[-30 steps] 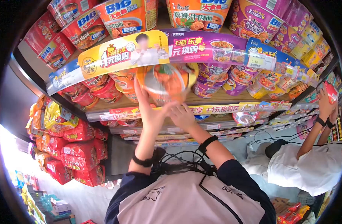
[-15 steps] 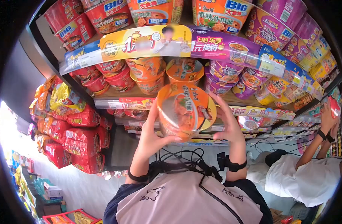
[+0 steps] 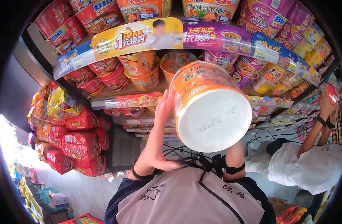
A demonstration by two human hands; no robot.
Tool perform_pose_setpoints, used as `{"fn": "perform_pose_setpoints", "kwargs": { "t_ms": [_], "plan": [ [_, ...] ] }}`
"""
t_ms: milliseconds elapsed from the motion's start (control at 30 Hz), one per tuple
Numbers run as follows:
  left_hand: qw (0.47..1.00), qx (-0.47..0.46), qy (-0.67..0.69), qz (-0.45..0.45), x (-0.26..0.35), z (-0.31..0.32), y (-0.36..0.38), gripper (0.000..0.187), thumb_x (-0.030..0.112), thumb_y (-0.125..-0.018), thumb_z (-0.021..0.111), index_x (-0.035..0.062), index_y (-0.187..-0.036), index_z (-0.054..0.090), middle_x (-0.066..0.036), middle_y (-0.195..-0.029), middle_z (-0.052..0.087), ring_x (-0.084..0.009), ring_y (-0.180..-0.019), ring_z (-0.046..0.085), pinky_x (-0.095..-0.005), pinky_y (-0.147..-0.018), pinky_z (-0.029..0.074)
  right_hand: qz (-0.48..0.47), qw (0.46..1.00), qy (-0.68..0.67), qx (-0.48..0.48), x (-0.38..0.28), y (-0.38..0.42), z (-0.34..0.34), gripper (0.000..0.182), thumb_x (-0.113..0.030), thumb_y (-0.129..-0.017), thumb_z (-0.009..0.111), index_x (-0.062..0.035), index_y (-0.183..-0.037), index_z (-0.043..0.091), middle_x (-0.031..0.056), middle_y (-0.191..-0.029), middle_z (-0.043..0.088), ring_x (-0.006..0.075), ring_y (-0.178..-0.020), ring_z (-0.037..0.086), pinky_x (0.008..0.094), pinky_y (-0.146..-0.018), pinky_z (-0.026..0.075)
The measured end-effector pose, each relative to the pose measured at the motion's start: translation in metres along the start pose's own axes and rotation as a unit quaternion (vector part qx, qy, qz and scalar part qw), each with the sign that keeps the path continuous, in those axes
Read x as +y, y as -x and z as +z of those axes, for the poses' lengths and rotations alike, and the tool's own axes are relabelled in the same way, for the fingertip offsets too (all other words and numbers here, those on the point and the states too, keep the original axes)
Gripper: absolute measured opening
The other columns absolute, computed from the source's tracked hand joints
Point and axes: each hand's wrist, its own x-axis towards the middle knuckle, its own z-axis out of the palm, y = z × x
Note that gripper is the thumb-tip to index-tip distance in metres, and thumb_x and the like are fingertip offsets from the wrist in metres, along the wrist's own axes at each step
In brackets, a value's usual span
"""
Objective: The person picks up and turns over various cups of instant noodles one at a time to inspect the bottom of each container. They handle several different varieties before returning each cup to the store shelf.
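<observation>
An orange instant noodle tub is held up in front of the shelf, tipped so its white base with a printed date faces me. My left hand is at the tub's left side, fingers stretched upward and thumb spread apart; its fingertips are at or against the wall of the tub. Behind the tub my right hand is hidden, with only the right forearm and its black wrist strap showing below. The tub appears supported from that hidden side. Similar orange tubs stand on the shelf behind.
Red and purple noodle tubs line the shelves behind a promotional strip. Red noodle packs are stacked at left. At right another person in a white shirt holds a red item. Black cables hang near my chest.
The tub has turned from showing its lid to showing its white base, and moved right and nearer. My left hand has straightened its fingers; my right hand has gone behind the tub.
</observation>
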Motion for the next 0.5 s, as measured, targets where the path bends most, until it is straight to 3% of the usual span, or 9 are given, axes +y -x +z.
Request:
{"fn": "perform_pose_setpoints", "kwargs": {
  "t_ms": [233,433,467,500],
  "plan": [
    [1.000,0.022,-0.010,0.010,-0.001,0.000,-0.005,0.123,0.070,-0.061,0.063,0.0009,-0.145,0.005,-0.023,-0.150,0.007,-0.0377,-0.140,0.002,-0.0509,-0.110,0.001,0.002,0.999,-0.037,-0.003,-0.009,-0.004,0.007,0.054,-0.022,-0.089,0.057,-0.0025,-0.135,0.036,0.0086,-0.130,0.047,0.0178,-0.117,0.045,0.0316,-0.095,0.038],
    [0.999,0.017,0.002,-0.034,-0.009,-0.005,-0.004,0.115,0.067,-0.070,0.059,0.0016,-0.145,0.001,-0.024,-0.150,0.006,-0.0365,-0.140,0.004,-0.0483,-0.110,0.004,0.017,0.972,-0.233,0.017,-0.010,0.005,0.011,0.065,-0.023,-0.089,0.059,-0.0042,-0.142,0.027,0.0072,-0.139,0.039,0.0183,-0.126,0.038,0.0330,-0.102,0.033],
    [0.998,0.031,0.042,-0.041,-0.010,-0.002,-0.007,0.114,0.066,-0.071,0.059,0.0009,-0.145,0.001,-0.024,-0.150,0.009,-0.0350,-0.140,0.008,-0.0463,-0.110,0.006,0.047,0.967,-0.246,0.050,0.004,0.002,0.003,0.069,-0.032,-0.085,0.062,-0.0042,-0.138,0.028,0.0113,-0.134,0.043,0.0242,-0.118,0.048,0.0406,-0.095,0.046],
    [0.996,0.033,0.054,-0.059,-0.011,-0.003,-0.008,0.115,0.065,-0.071,0.059,0.0002,-0.145,0.000,-0.024,-0.149,0.012,-0.0338,-0.139,0.012,-0.0448,-0.110,0.008,0.032,0.958,-0.280,0.054,-0.005,-0.002,0.009,0.080,-0.039,-0.081,0.065,-0.0043,-0.141,0.025,0.0100,-0.138,0.038,0.0226,-0.123,0.042,0.0382,-0.099,0.039]
  ]
}}
